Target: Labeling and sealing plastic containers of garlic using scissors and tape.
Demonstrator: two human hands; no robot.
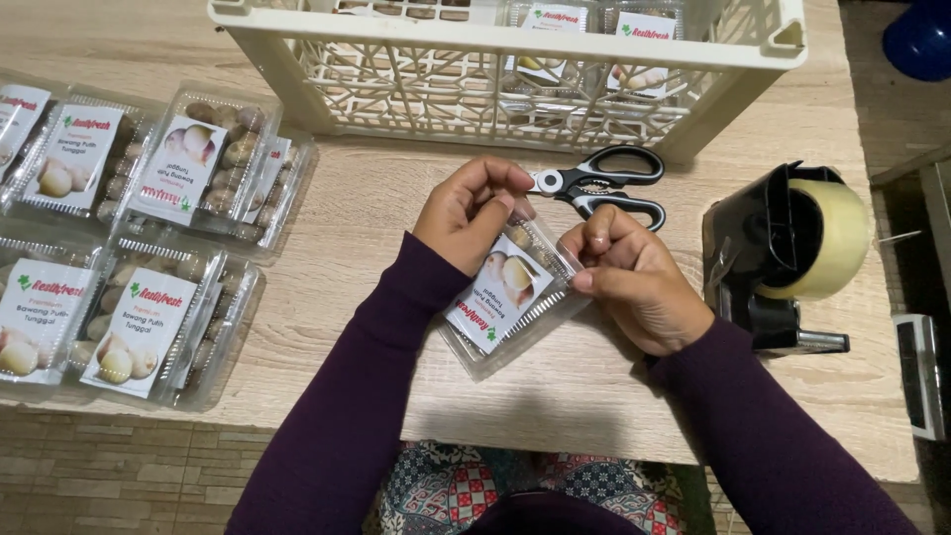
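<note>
Wooden bench (376,228), tiled floor below. Left hand (466,213) and right hand (634,282) pinching pack (510,297) mid-bench; crate (505,59) cut off at far edge.

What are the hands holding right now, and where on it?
Both hands hold one clear plastic clamshell pack at its far end: left hand on the upper left corner, right hand pinching the upper right edge.
</note>
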